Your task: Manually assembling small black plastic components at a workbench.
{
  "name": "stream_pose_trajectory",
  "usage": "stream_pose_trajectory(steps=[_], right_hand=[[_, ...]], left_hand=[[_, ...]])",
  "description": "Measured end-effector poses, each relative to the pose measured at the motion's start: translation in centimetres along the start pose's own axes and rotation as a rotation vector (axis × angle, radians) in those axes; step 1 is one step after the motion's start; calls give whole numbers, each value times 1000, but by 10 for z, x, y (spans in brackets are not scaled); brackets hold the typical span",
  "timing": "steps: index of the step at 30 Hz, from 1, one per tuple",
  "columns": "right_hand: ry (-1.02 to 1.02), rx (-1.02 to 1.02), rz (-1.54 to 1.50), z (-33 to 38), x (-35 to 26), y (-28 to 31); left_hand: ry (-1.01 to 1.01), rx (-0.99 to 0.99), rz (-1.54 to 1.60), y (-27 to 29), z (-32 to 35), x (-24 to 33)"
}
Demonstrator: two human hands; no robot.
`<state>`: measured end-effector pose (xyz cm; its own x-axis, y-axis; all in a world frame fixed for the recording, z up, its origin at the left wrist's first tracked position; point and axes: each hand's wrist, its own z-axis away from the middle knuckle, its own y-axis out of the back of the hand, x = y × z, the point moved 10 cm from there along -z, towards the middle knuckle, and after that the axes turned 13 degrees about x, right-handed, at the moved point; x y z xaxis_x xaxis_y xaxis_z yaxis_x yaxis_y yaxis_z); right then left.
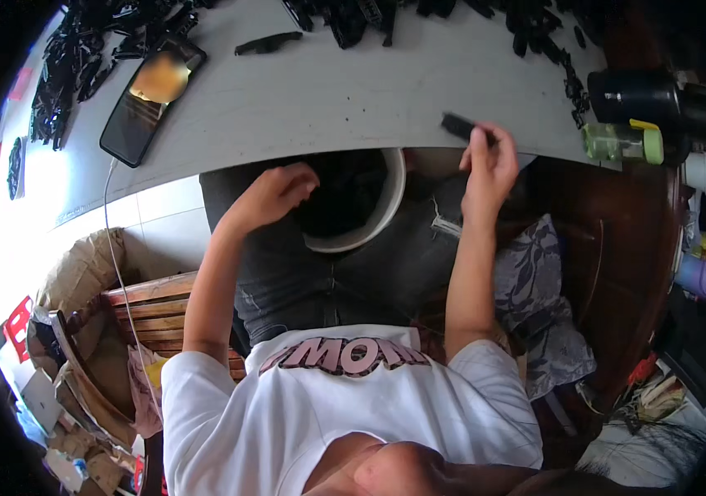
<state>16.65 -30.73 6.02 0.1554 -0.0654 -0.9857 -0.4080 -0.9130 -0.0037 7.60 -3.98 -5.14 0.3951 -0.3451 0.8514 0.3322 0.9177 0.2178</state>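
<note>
My right hand (492, 161) is raised over the front edge of the table, on the right. Between its thumb and fingers it grips a small black plastic piece (457, 126), which points up and to the left. My left hand (283, 194) hovers at the left side of a white bucket (394, 194) between my legs. Its fingers are curled towards the thumb; anything in them does not show against the dark inside. Black pieces seem to fill the bucket, too dark to tell apart. One longer black plastic piece (268, 44) lies alone farther back on the table.
Heaps of black plastic parts (353, 18) line the far side of the grey table (303, 107). A phone (153, 99) with a white cable lies at left. At the right edge are a green bottle (622, 142) and a black cylindrical container (634, 97). A wooden chair (150, 306) stands at left.
</note>
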Motion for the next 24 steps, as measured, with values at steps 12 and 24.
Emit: stream_pose_trajectory(steps=[12, 24], right_hand=[[356, 47, 299, -68, 17, -35], [280, 13, 276, -63, 7, -40]], left_hand=[[-765, 709, -679, 36, -71, -18], [-230, 379, -1056, -4, -123, -140]])
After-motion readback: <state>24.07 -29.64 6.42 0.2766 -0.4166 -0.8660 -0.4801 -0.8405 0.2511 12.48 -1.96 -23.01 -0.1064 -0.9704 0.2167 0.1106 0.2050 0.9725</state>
